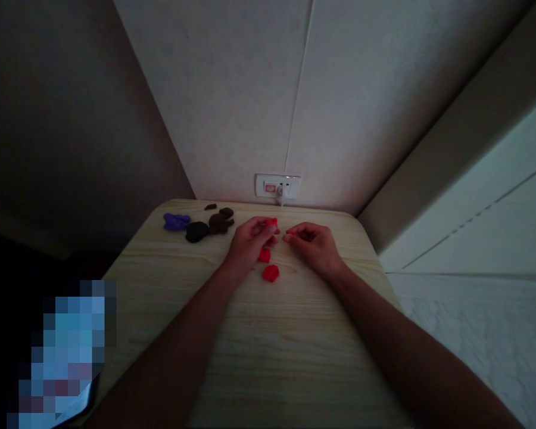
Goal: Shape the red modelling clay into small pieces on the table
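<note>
My left hand (255,235) is closed around a piece of red modelling clay (272,222), which shows between thumb and fingers. Just to its right, my right hand (313,241) pinches a small bit of red clay (290,233) at the fingertips. The two hands are close but apart, over the far part of the table. Below my left hand lies a red clay lump (264,255), partly hidden by the hand. A second red lump (270,273) rests a little nearer to me.
Left on the wooden table (268,351) lie a purple lump (176,221), a black lump (197,232) and several brown pieces (220,223). A wall socket (277,186) with a plug sits behind the table. A blurred-out screen (71,351) is at lower left.
</note>
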Tool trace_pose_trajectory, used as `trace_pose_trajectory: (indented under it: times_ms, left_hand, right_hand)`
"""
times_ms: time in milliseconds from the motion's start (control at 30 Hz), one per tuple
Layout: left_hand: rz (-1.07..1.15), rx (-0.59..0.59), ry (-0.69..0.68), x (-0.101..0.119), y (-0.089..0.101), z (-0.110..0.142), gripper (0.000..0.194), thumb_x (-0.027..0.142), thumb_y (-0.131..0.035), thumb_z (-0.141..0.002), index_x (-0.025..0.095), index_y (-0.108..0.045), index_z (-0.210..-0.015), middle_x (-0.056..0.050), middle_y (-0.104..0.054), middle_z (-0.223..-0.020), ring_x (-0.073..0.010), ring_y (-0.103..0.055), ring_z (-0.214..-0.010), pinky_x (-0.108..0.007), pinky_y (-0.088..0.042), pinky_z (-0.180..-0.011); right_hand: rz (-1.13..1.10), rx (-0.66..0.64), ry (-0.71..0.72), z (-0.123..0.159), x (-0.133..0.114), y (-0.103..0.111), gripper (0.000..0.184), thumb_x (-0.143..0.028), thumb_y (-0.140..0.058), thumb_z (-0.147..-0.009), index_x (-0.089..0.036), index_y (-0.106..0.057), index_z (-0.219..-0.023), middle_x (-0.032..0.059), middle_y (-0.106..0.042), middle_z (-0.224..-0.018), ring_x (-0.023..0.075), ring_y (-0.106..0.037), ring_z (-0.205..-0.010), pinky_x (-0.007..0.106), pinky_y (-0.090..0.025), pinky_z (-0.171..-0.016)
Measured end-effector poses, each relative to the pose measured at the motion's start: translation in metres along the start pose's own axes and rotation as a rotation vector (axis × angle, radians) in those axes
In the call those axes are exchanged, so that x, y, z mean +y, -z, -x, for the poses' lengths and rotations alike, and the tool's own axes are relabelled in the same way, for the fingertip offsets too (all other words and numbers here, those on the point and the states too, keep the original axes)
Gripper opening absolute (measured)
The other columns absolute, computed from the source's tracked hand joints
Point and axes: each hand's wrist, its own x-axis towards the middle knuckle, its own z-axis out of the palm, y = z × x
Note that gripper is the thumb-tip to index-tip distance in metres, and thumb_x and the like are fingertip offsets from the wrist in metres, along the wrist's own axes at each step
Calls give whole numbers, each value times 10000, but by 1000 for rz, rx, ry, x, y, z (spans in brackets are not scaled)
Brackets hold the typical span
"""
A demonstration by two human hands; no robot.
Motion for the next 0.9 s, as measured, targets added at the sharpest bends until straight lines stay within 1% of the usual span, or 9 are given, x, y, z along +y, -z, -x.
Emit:
trace_pose_trajectory:
  times_ms: [67,133,300,400,533,633,767,900]
  left_hand:
    - [3,1,4,0,0,0,356,427,-804,-756,166,-694,-973,-58,-747,-860,-127,-635,-656,-256,-489,-622]
    - [8,3,14,0,0,0,368,431,-809,-749,164,-694,-976,-60,-749,-861,-129,-634,-657,-259,-490,-624]
    - [11,-19,16,-1,1,-1,369,425,-804,-757,161,-690,-988,-77,-761,-893,-133,-644,-668,-265,-496,-634]
    - [31,-34,18,-1,1,0,383,420,-811,-745,157,-682,-993,-86,-765,-912,-133,-645,-670,-267,-501,-638]
    - [16,-44,25,-1,0,1,398,403,-828,-722,155,-682,-998,-80,-762,-938,-132,-650,-685,-267,-514,-648]
    - [-27,-54,6,-2,-1,1,386,375,-835,-719,155,-702,-1007,-74,-756,-966,-150,-673,-776,-287,-547,-723]
    - [-88,-83,-36,-4,0,1,387,323,-845,-706,156,-731,-1036,-68,-759,-942,-172,-689,-836,-307,-558,-784]
    - [-111,-86,-42,-4,0,2,379,315,-844,-712,154,-753,-1042,-71,-770,-946,-171,-693,-828,-299,-559,-776]
  right_hand:
    - [21,-13,1,1,-2,0,333,-462,-897,-617,-191,-745,-737,26,-726,-699,130,-588,-577,267,-473,-547]
    - [40,-24,5,1,-3,-1,337,-485,-877,-645,-193,-763,-770,27,-720,-677,136,-583,-561,272,-460,-533]
    - [13,-44,20,-1,-3,-1,331,-485,-793,-756,-204,-785,-932,19,-710,-653,152,-610,-560,287,-488,-560]
    - [8,-47,40,-2,0,0,308,-446,-785,-769,-206,-782,-962,17,-719,-686,146,-618,-587,281,-496,-583]
    - [-3,-5,77,-1,2,1,279,-424,-797,-761,-204,-784,-933,4,-699,-673,136,-594,-586,271,-484,-574]
    - [10,21,116,0,1,0,252,-428,-786,-785,-204,-782,-903,4,-685,-663,133,-583,-583,270,-477,-567]
    - [31,8,155,2,-1,-2,251,-442,-802,-776,-211,-783,-873,20,-708,-734,130,-581,-594,272,-475,-571]
    - [40,-8,135,2,0,-2,274,-469,-818,-756,-212,-766,-836,13,-687,-693,133,-566,-571,271,-466,-549]
